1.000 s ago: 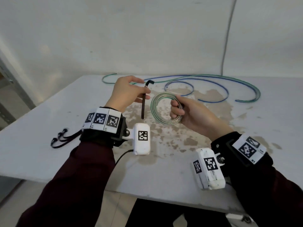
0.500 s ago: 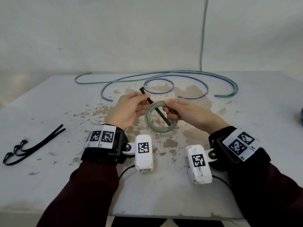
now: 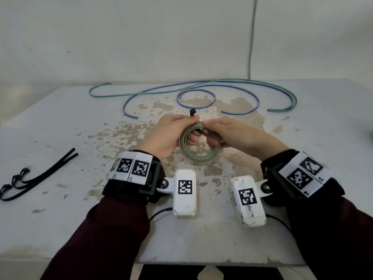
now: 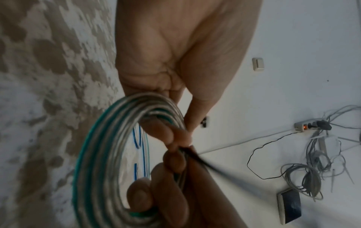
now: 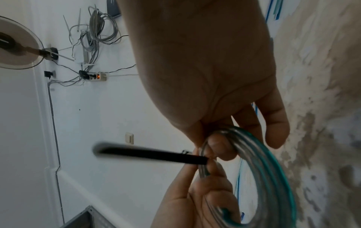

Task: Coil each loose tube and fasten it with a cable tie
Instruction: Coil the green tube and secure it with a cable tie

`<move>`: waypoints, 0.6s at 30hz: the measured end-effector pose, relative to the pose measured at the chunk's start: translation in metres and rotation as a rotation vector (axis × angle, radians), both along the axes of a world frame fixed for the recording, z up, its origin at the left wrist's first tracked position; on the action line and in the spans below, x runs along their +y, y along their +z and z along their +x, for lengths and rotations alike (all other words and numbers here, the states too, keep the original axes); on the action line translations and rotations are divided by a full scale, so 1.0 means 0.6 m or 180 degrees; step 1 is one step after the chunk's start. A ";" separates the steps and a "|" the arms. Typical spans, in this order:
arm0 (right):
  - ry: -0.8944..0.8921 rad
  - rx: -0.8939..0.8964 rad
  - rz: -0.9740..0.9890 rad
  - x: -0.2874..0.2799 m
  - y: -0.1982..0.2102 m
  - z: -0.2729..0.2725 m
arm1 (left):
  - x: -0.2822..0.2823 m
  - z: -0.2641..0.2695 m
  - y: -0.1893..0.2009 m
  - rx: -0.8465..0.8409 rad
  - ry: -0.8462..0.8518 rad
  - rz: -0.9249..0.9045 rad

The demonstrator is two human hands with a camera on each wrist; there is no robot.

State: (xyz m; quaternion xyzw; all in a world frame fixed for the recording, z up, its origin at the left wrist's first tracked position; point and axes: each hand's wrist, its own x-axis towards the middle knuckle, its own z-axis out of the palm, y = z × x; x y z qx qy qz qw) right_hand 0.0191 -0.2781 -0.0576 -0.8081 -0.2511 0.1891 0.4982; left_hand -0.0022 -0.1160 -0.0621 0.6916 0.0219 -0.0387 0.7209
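Observation:
A coiled clear tube with a green stripe [image 3: 198,156] is held just above the table centre. My left hand [image 3: 192,120] pinches a black cable tie [image 3: 192,112] against the top of the coil, and the tie's head sticks up past the thumb. My right hand [image 3: 206,124] grips the coil's top right beside it, fingers curled through the ring. In the right wrist view the cable tie [image 5: 152,152] juts out sideways from the pinch at the coil [image 5: 273,177]. In the left wrist view the coil [image 4: 93,162] fills the lower frame.
Two loose tubes lie at the table's back, one with a green stripe [image 3: 242,80] and one with a blue stripe [image 3: 252,110]. Spare black cable ties [image 3: 36,176] lie at the left edge. The white table [image 3: 323,122] has worn patches in the middle.
The left hand brought the tie from the air across the coil and now holds it at the coil's top. Both hands have closed together there.

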 end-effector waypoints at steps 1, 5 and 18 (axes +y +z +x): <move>0.0005 0.0033 0.0008 -0.001 0.000 -0.001 | 0.000 -0.001 0.001 -0.0011 -0.0031 0.0013; 0.0005 0.0079 -0.0035 0.001 -0.001 -0.005 | -0.001 -0.002 0.000 -0.0080 -0.0164 0.0106; -0.0485 -0.0189 0.0159 -0.004 -0.005 0.002 | 0.009 0.003 -0.006 -0.0377 0.0057 0.0040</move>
